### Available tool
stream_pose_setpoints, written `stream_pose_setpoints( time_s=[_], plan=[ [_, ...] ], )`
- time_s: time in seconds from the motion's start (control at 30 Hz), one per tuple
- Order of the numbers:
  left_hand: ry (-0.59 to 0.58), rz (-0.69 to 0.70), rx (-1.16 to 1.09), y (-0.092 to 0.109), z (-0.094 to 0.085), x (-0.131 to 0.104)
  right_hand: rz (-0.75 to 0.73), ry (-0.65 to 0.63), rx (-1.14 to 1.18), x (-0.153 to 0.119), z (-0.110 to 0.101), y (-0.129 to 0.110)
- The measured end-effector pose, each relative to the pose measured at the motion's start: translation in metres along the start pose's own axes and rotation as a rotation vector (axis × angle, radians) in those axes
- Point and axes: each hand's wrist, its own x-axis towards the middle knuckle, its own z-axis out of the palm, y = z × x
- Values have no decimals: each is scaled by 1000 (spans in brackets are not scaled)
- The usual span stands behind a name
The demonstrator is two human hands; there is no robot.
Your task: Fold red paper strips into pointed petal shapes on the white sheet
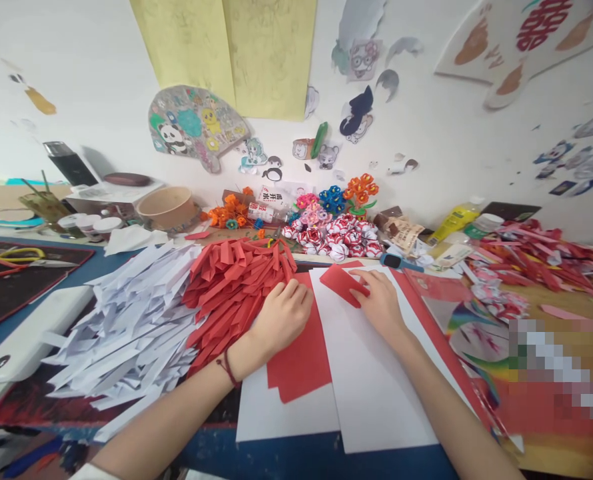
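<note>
My right hand (379, 300) pinches a small folded red paper (343, 284) over white sheets (371, 387). My left hand (285, 313) has its fingers curled at the right edge of a heap of folded red paper strips (231, 280); what they hold, if anything, is hidden. Beneath that hand lies a larger red sheet (301, 363), partly over white paper. Left of the red heap spreads a big pile of folded white paper strips (126, 327).
Red and white paper flowers (339, 239) stand along the wall, near a tan bowl (164, 208). Scissors (21, 262) and a white power bank (34, 333) lie at the left. More red and pink strips (536, 257) are heaped at the right.
</note>
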Motion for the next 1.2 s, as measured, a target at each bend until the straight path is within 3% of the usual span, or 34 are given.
stream_pose_setpoints(
  time_s=[0.17, 0.3, 0.4, 0.53, 0.63, 0.77, 0.93, 1.2],
  plan=[
    [47, -25, -95, -4, -2, 0, 131, 108, 263, 1, -9, -8],
    [51, -180, -365, -11, -5, 1, 342, 151, 846, 4, -13, -33],
    [81, -345, -783, -17, -6, 2, 455, 9, 1172, 11, -11, -66],
    [138, -498, -1337, -22, -4, 5, 435, -161, 1385, 22, 0, -110],
    [198, -546, -1583, -24, -4, 7, 408, -216, 1485, 25, 12, -126],
    [183, -608, -1729, -23, -6, 8, 451, -198, 1470, 19, 21, -121],
    [148, -564, -1795, -17, -9, 8, 421, -140, 1368, 11, 20, -107],
    [218, -591, -1736, -16, -13, 8, 401, -193, 1420, 5, 18, -115]
  ],
)
